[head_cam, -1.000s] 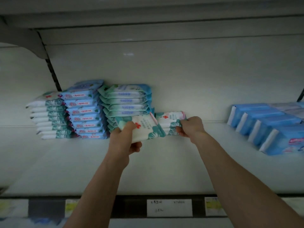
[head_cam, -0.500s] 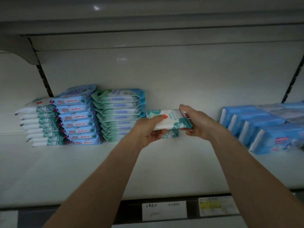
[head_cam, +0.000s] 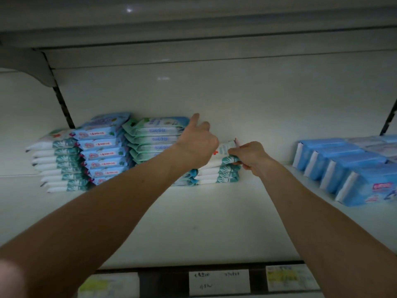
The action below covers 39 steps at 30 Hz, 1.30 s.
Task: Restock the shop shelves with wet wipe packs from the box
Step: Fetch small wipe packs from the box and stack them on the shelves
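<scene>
At back edge of shelf (head_cam: 214,222), pinching top pack (head_cam: 223,149) in right grip (head_cam: 251,155), left grip (head_cam: 197,145) wide; released tilted, could slide off pile (head_cam: 217,175).

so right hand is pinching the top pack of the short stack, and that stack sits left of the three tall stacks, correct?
Not quite. In the head view the short stack sits right of the three tall stacks, not left. The rest holds: the right hand pinches its top pack.
</scene>
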{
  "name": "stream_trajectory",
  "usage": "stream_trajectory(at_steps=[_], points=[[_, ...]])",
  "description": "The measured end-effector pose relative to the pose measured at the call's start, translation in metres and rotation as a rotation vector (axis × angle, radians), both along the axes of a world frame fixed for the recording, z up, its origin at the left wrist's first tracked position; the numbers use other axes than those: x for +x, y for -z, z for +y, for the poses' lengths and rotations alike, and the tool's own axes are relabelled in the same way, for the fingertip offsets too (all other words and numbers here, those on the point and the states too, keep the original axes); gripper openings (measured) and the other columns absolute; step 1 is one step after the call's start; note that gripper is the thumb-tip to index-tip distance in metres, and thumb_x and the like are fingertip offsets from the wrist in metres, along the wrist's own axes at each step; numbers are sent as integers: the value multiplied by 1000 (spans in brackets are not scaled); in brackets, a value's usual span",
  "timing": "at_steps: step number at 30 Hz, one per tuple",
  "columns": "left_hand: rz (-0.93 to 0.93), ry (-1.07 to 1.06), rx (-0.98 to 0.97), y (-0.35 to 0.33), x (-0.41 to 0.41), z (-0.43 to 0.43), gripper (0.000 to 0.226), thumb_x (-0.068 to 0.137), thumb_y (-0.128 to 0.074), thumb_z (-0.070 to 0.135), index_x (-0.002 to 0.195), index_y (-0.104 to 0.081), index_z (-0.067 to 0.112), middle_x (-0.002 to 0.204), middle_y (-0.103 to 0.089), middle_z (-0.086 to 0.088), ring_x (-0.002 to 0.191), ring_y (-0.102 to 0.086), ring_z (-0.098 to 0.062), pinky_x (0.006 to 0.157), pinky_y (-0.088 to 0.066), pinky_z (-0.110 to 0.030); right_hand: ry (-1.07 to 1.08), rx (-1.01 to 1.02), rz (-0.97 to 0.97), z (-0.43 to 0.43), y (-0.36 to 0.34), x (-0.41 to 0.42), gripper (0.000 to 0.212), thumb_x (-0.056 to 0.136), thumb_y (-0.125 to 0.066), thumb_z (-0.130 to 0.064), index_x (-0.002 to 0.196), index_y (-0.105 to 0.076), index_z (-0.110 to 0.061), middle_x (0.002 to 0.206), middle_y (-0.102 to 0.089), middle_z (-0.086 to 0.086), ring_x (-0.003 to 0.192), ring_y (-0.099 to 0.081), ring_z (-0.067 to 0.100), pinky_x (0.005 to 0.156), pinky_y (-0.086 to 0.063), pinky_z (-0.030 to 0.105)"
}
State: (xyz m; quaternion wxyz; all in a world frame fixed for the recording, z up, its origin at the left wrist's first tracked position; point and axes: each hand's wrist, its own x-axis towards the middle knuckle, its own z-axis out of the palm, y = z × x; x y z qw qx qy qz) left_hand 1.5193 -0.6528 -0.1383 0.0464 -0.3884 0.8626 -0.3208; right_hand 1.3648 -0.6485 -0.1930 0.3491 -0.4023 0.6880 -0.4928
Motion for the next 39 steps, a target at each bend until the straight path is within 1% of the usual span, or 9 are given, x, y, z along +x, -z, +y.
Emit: stream_trajectory(at_steps=[8,11,14,21,25,27,31,34,39], points=[[-323,-108,28,21,-5,-14,45,89,-51,58,113,-61,20,87,-58,3,113,-51,-25,108,9,-68,-12,53,282,2,9,-7,17,84,-66,-20,75,-65,-6,65,-55,8,52,-45,15,50,-34,25],[-326,-96,2,29,-4,-18,46,90,-52,55,120,-59,21,85,-60,3,109,-54,-24,108,10,-68,-54,72,202,2,10,-10,22,92,-58,-22,96,-68,-2,88,-61,12,73,-56,20,61,-46,27],[-320,-110,-21,30,-5,-19,29,93,-53,41,113,-62,22,77,-55,4,106,-54,-23,108,10,-68,-67,79,121,1,10,-6,20,95,-55,-15,82,-63,-1,89,-63,16,71,-61,23,64,-57,32],[-297,-186,-4,32,-11,-16,10,94,-52,26,86,-49,22,84,-55,2,119,-47,-26,112,8,-66,-36,65,157,3,15,-1,30,93,-59,-27,98,-66,1,93,-66,14,81,-64,26,71,-57,35],[-291,-167,-14,33,-9,-17,15,96,-49,27,107,-58,22,99,-64,2,119,-47,-26,113,7,-64,-121,188,-142,18,21,-5,44,89,-55,-56,100,-63,-14,93,-68,7,86,-65,20,72,-54,29],[-287,-157,-20,34,-9,-17,18,96,-50,27,110,-59,21,102,-64,1,119,-47,-26,113,6,-64,-173,177,-183,22,28,-8,32,90,-57,-41,106,-63,-13,95,-68,6,88,-64,19,77,-54,30],[-274,-167,-26,35,-12,-17,23,96,-49,23,117,-58,21,107,-65,0,121,-46,-27,113,4,-64,-253,71,112,25,44,-8,23,82,-54,4,100,-60,-9,84,-63,4,70,-55,13,58,-47,18],[-270,-172,-25,36,-13,-16,21,96,-48,23,115,-58,21,106,-65,1,121,-45,-26,114,3,-63,-117,31,468,18,59,-1,22,83,-59,-7,104,-58,-9,94,-62,4,84,-58,20,69,-41,22],[-240,-171,-7,37,-14,-16,25,96,-48,25,120,-56,24,99,-64,2,118,-46,-25,113,2,-63,33,21,562,17,64,3,22,87,-57,-15,107,-56,-7,110,-64,12,103,-58,30,74,-39,26]])
